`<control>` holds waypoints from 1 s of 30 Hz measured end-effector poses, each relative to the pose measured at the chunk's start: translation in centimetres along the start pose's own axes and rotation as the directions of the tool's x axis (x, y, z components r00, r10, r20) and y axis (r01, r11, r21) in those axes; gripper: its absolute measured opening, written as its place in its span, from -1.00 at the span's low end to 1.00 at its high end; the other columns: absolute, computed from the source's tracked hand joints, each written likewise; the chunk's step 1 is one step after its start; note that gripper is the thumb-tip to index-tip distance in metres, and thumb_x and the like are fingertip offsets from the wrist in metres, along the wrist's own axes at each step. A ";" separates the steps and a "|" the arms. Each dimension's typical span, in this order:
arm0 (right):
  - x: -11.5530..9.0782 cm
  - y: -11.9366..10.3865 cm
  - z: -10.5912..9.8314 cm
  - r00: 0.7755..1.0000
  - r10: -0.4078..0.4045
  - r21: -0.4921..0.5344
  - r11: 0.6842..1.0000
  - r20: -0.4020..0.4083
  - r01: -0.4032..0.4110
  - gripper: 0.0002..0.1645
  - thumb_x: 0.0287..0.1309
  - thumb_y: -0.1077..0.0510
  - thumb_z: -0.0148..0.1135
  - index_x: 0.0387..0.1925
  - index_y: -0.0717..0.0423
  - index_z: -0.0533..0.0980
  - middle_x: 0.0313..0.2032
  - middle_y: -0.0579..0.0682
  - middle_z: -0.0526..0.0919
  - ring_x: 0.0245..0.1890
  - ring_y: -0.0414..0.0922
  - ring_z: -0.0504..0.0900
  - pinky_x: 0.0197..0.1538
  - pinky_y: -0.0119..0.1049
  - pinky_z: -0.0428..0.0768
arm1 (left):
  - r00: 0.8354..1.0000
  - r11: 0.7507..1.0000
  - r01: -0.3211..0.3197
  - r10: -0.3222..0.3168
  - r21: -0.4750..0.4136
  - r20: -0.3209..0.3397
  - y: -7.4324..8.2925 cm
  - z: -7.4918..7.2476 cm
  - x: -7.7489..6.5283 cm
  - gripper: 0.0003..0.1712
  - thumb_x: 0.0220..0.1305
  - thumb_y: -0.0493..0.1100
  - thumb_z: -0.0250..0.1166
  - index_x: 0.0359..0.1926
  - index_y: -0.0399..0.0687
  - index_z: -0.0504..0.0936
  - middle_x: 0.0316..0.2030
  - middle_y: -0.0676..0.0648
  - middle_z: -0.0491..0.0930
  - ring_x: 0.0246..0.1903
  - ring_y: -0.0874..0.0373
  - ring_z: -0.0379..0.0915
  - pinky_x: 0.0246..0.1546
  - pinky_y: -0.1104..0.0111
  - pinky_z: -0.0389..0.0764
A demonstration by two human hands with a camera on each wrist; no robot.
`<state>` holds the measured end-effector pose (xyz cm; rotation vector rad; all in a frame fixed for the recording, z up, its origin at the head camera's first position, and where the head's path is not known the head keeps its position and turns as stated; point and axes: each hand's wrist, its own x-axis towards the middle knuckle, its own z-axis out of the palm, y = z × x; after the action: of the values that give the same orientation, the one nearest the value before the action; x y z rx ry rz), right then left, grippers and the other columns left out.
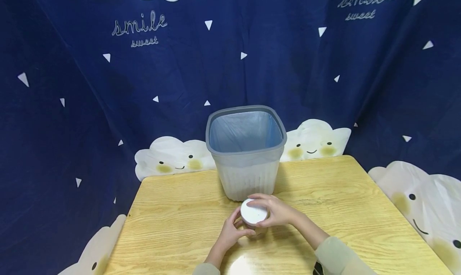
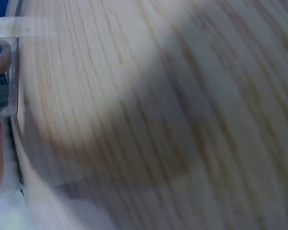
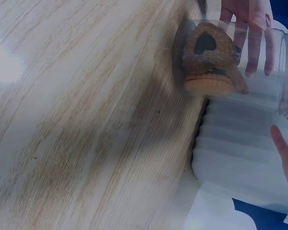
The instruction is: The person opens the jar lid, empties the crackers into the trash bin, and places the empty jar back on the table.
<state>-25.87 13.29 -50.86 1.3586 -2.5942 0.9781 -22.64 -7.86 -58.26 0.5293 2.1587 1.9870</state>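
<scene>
A clear jar (image 3: pixel 259 57) with a round white lid (image 1: pixel 253 212) stands on the wooden table, just in front of the bin. Inside it, the right wrist view shows a brown cookie (image 3: pixel 221 55) with a dark heart-shaped centre and a paler round biscuit (image 3: pixel 209 85) at the bottom. My left hand (image 1: pixel 231 230) grips the jar's side, its fingers visible through the clear wall. From above, my right hand (image 1: pixel 275 211) holds the lid, thumb and fingers around its rim. At the left edge of the left wrist view, part of the jar (image 2: pixel 13 76) shows.
A square whitish bin (image 1: pixel 248 175) with a grey rim and a bluish liner stands at the back of the table (image 1: pixel 173 219). Behind hangs a dark blue curtain (image 1: pixel 288 79) with clouds and triangles. Something small and black (image 1: pixel 317 268) lies by the right sleeve.
</scene>
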 end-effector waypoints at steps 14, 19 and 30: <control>0.3 0.4 -0.4 0.997 -0.051 0.039 0.998 0.058 0.049 -0.26 -0.26 0.04 0.43 0.09 0.05 0.44 0.19 0.13 0.38 0.11 0.11 0.42 0.06 -0.06 0.49 | 1.000 1.000 -0.014 0.014 0.027 0.001 -1.0 0.0 0.2 -0.01 -0.14 -0.17 0.47 0.33 0.18 0.17 0.27 0.04 0.26 0.23 0.01 0.18 0.16 0.32 0.38; 0.4 0.3 -0.8 0.995 -0.040 0.051 0.998 0.092 0.035 -0.23 -0.30 0.07 0.42 0.10 0.04 0.43 0.20 0.12 0.37 0.11 0.12 0.41 0.06 -0.07 0.48 | 1.000 1.000 -0.009 0.008 0.018 0.003 -0.9 0.0 0.1 -0.01 -0.14 -0.17 0.47 0.33 0.19 0.18 0.27 0.04 0.26 0.24 0.00 0.17 0.16 0.33 0.38; 0.2 -0.2 -0.8 0.996 -0.034 -0.016 0.999 0.083 0.036 -0.26 -0.25 0.04 0.40 0.11 0.01 0.43 0.24 0.15 0.31 0.17 0.15 0.34 0.06 0.07 0.45 | 1.000 1.000 -0.008 0.008 0.022 0.003 -0.9 0.0 0.1 -0.01 -0.14 -0.18 0.47 0.33 0.18 0.17 0.27 0.03 0.26 0.24 0.01 0.17 0.16 0.33 0.38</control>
<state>-26.02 13.53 -50.00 1.4654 -2.6209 0.9118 -22.91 -7.86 -59.14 0.5445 2.1823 1.9674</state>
